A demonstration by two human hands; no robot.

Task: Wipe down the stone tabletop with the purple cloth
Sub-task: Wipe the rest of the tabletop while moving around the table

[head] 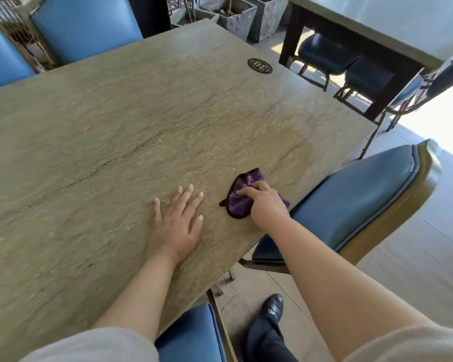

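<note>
Purple cloth (pixel 242 194) lies bunched on the stone desk (pixel 115 142), near the desk's right edge and close to its near corner. The right hand (pixel 266 202) rests on top of the cloth with its fingers curled into the folds, a grip that pinches the fabric against the stone. The left hand (pixel 177 223) lies flat on the desk just beside the cloth, to its left, palm down, fingers straight and spread, holding nothing and not touching the fabric.

A dark hairline crack runs slantwise across the stone. A black oval plaque (pixel 260 65) bearing the number 30 sits on the far right part of the desk, well apart from the hands.

Blue padded chairs surround the desk: one (pixel 356 197) at the right edge just beyond the cloth, one (pixel 194 333) tucked under the near edge, two (pixel 84 27) on the far left side. A second desk (pixel 372 32) with dark legs stands at the upper right, with dark chairs beneath it. Grey stone planters (pixel 249 17) stand beyond the far edge. A black shoe (pixel 272 307) shows on the floor below.
</note>
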